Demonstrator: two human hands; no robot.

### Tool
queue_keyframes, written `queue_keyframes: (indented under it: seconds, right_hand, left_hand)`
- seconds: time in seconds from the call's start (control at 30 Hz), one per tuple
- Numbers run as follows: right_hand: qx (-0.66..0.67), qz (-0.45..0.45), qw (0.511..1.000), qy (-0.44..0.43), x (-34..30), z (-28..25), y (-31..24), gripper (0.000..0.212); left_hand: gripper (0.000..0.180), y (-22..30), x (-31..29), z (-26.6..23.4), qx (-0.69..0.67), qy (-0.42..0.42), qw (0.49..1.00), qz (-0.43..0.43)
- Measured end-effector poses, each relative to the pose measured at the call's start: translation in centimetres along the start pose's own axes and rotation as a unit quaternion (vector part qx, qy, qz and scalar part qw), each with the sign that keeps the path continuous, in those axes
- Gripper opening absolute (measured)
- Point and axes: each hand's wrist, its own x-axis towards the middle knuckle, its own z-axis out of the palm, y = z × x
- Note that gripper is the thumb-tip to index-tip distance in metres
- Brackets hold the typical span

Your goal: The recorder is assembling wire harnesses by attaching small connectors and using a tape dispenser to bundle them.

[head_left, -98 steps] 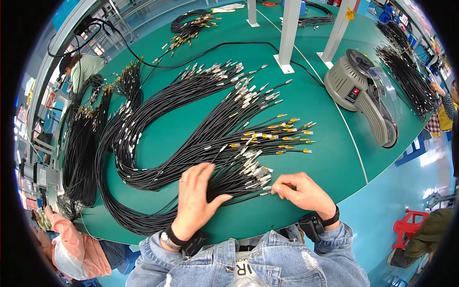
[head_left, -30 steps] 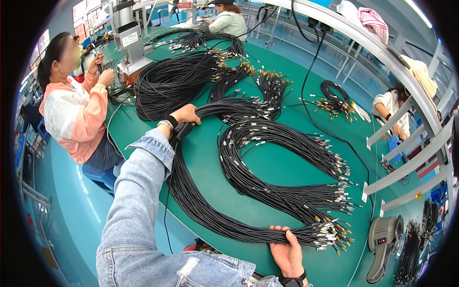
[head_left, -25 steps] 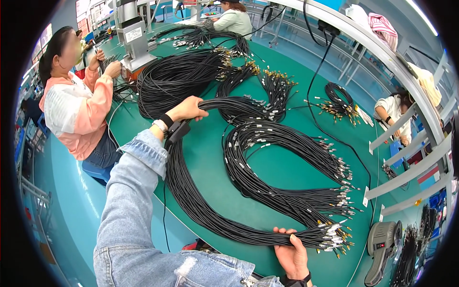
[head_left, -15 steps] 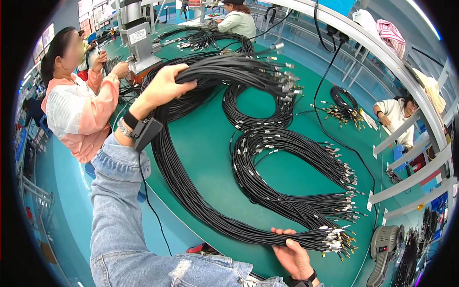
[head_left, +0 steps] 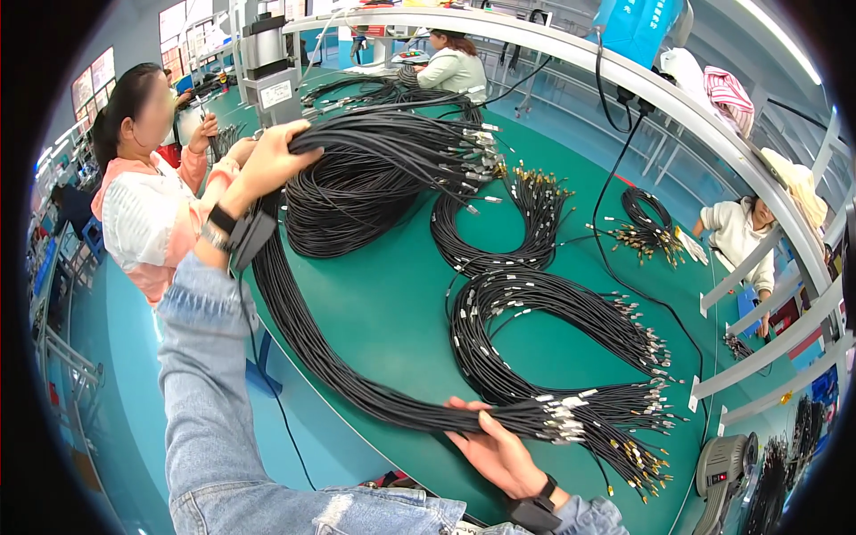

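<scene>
A long bundle of thin black cables point(head_left: 325, 352) curves down the left side of the green table, with both my hands on it. My left hand point(head_left: 275, 160) is raised, closed round its far part, and the metal-tipped connectors fan out rightward from there. My right hand point(head_left: 493, 453) grips the near end from below, thumb on top. White labels point(head_left: 563, 419) and brass-coloured tips lie just right of that hand. Beneath the raised part sits a thick black cable coil point(head_left: 343, 209). Beside my right hand lies another U-shaped cable bundle point(head_left: 473, 334) with white tags.
A further looped cable bundle point(head_left: 446, 234) and a small coil point(head_left: 646, 209) lie on the green table point(head_left: 374, 303). A black cord point(head_left: 615, 267) hangs down from the overhead white rail point(head_left: 499, 31). A co-worker point(head_left: 147, 214) stands close on the left. A grey device point(head_left: 720, 468) stands at lower right.
My left hand has moved left with the raised cables, uncovering more of the coil beneath. My right hand has shifted left and slightly up, still round the near end. The view has shifted slightly.
</scene>
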Motion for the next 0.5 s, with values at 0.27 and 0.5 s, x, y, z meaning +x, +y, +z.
queue_keyframes:
  seconds: [0.27, 0.5]
  right_hand:
    - [-0.007, 0.014, 0.992, -0.126, 13.9, 6.8, 2.5, 0.028]
    - [0.081, 0.066, 0.991, -0.08, 22.1, 4.7, 8.9, 0.028]
  left_hand:
    - [0.025, -7.2, 10.2, 0.3, 0.23, 0.121, 0.962, 0.079]
    - [0.027, -15.3, 7.4, 9.8, 0.333, -0.092, 0.937, -0.053]
